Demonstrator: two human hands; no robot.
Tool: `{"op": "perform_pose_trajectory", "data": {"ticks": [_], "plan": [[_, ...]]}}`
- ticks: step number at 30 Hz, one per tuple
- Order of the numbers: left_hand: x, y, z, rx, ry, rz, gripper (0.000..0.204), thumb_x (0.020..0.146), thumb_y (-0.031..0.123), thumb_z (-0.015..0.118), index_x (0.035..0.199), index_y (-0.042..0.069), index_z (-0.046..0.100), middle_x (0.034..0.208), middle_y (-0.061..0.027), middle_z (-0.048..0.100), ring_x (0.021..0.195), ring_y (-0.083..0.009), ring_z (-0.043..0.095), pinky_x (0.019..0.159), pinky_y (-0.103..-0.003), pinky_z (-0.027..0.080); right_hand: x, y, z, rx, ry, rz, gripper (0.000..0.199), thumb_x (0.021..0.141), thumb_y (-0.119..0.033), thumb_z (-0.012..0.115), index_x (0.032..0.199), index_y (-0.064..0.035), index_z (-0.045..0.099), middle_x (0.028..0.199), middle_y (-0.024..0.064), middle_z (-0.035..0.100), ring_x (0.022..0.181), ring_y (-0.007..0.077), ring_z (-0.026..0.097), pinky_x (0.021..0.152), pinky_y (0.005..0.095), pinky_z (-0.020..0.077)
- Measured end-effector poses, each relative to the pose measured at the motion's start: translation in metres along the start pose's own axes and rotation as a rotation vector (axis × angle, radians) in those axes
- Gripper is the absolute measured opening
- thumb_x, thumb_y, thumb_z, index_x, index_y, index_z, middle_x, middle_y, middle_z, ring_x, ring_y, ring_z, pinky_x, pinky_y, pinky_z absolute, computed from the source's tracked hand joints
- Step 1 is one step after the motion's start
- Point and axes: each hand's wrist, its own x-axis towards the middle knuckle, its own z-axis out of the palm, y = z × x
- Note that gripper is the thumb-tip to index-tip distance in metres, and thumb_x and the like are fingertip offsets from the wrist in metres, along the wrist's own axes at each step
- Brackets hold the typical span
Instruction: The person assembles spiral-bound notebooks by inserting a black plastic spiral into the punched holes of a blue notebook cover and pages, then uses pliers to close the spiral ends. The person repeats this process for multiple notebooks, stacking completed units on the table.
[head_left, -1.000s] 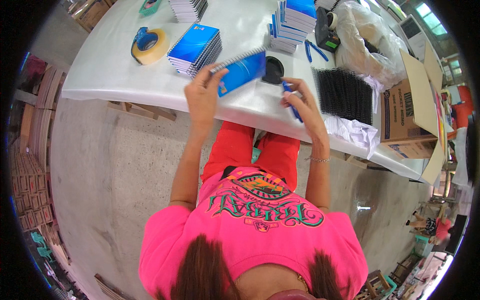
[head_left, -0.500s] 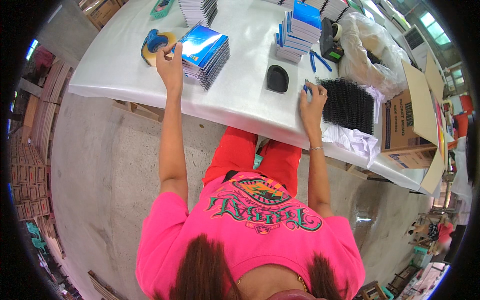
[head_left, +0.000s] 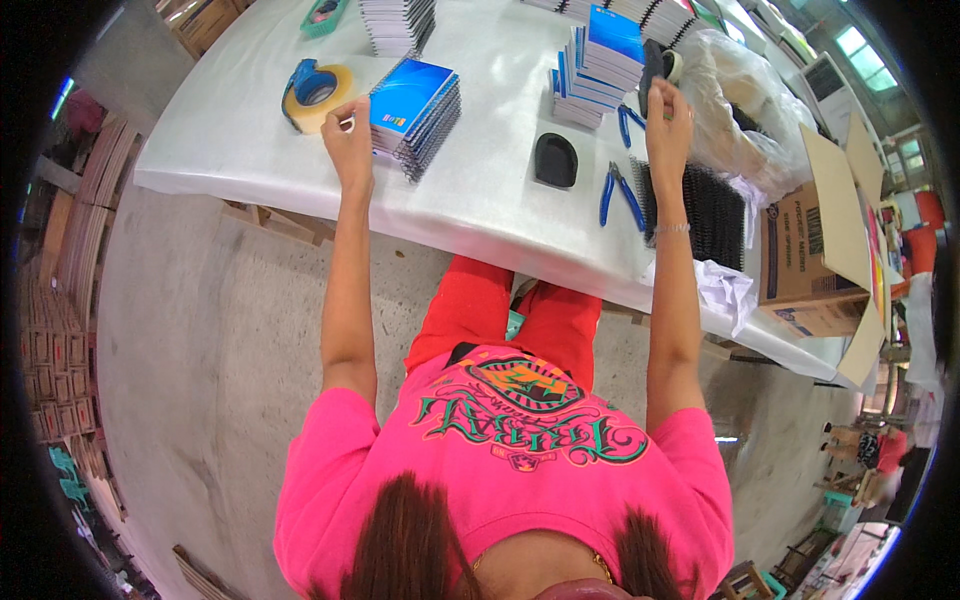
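Observation:
My left hand is beside a stack of blue spiral notebooks, its thumb and forefinger curled together near the stack's left edge. I cannot make out whether anything small is between them. Close by on the left lies a roll of tan tape in a blue holder. My right hand reaches to the back right, its fingers closed around the near end of a black tape dispenser, which the hand partly hides. Blue-handled cutting pliers lie on the table, left of my right wrist.
Another notebook stack, a second blue-handled tool and a black shallow dish are on the white table. Black wire spirals, a clear plastic bag, crumpled paper and an open carton are at right.
My right hand has let go of the blue-handled pliers and moved away to the black tape dispenser. My left hand has come off the top notebook and dropped slightly nearer.

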Motion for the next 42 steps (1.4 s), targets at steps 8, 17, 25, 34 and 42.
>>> {"op": "perform_pose_trajectory", "data": {"ticks": [8,17,25,34,42], "plan": [[-0.035,0.071,0.019,0.161,0.146,0.360,0.026,0.093,0.023,0.065,0.113,0.006,0.062,0.116,-0.0115,0.050,0.115,-0.0274,0.042,0.102,-0.042,0.032,0.082,0.042,0.044,0.261,-0.090,0.333,0.059,0.086,-0.046,0.070,0.107,0.0087,0.065,0.093,0.0170,0.068,0.087,0.0249,0.063,0.080,0.0374,0.0492],[-0.081,0.119,0.053,0.041,-0.047,0.397,0.014,0.091,0.015,0.066,0.103,0.007,0.065,0.110,-0.0076,0.054,0.112,-0.0237,0.048,0.096,-0.038,0.037,0.078,0.024,0.024,0.519,-0.128,0.388,0.033,0.084,-0.024,0.077,0.096,0.0055,0.067,0.087,0.0082,0.068,0.072,0.0134,0.062,0.063,0.0270,0.0511],[-0.105,0.140,0.079,-0.016,-0.250,0.470,0.007,0.091,0.011,0.067,0.098,0.008,0.066,0.110,-0.0050,0.056,0.107,-0.0189,0.052,0.085,-0.032,0.042,0.095,0.029,0.028,0.392,-0.167,0.392,0.030,0.088,-0.026,0.074,0.099,0.0023,0.070,0.086,0.0067,0.070,0.070,0.0135,0.062,0.064,0.0271,0.0505],[-0.118,0.136,0.084,-0.067,-0.372,0.386,0.008,0.089,0.009,0.066,0.097,0.010,0.068,0.104,-0.0040,0.056,0.103,-0.0204,0.053,0.083,-0.036,0.042,0.107,0.034,0.037,0.230,-0.076,0.285,0.027,0.083,-0.024,0.071,0.085,0.0031,0.070,0.070,0.0145,0.069,0.056,0.0209,0.067,0.057,0.0350,0.0542],[-0.125,0.136,0.091,-0.010,-0.417,0.507,0.010,0.089,0.007,0.066,0.098,0.009,0.067,0.107,-0.0056,0.056,0.104,-0.0224,0.054,0.085,-0.036,0.043,0.095,-0.009,0.015,-0.146,0.137,-0.081,0.033,0.083,-0.017,0.072,0.111,-0.0011,0.065,0.097,0.0262,0.068,0.095,0.0374,0.068,0.084,0.0408,0.0520]]}}
